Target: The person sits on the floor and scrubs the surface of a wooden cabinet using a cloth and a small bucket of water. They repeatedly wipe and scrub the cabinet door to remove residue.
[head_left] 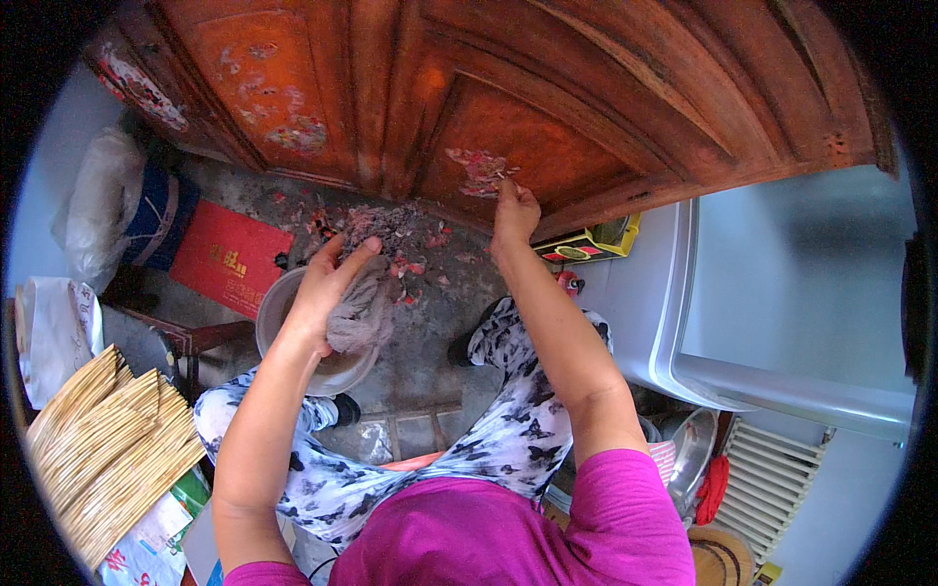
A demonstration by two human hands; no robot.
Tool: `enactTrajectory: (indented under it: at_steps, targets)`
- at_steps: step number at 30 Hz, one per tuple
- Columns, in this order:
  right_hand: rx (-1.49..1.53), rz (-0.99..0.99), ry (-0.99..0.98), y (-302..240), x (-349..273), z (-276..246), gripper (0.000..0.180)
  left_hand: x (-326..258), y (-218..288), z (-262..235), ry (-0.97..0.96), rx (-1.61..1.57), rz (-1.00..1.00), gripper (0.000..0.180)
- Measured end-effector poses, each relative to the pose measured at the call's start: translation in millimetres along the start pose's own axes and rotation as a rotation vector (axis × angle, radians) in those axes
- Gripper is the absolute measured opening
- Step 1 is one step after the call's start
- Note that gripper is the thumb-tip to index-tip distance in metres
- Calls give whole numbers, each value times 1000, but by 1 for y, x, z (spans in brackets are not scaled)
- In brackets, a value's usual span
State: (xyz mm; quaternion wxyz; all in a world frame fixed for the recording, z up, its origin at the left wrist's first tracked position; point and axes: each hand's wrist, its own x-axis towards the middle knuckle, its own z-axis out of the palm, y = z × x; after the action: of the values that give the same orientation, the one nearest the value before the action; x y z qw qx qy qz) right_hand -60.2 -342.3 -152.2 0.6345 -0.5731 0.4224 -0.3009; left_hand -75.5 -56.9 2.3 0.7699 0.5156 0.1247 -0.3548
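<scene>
My left hand (pixel 327 283) is closed around a crumpled grey rag (pixel 362 314), its thumb and fingers curving round the far side. Just below that hand stands a pale round basin (pixel 363 373), partly hidden by the hand and rag. Against the lower panel of a reddish-brown wooden door (pixel 547 146), my right hand (pixel 515 213) is closed, with its fingertips pinched at a torn patch of paper (pixel 479 172). Whatever is between those fingertips is too small to make out. Grey and red scraps (pixel 391 227) lie on the floor at the foot of the door.
A flat red box (pixel 230 256) lies left of the basin. Bundled pale sticks (pixel 117 430) fill the lower left. A glossy grey cabinet (pixel 772 293) stands on the right, with a yellow-and-black box (pixel 591 244) beside it. More paper remnants (pixel 293 135) cling to the left door panel.
</scene>
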Motion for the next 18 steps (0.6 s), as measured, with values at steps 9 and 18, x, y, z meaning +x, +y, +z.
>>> enactTrajectory:
  at_steps: [9, 18]
  targets:
    - [16, 466, -87, -40, -19, -1, 17, 1, -3, -10, -10, 30, 4, 39]
    - [101, 558, -158, -45, -13, -2, 20, 3, -6, -7, -47, 4, -9, 47]
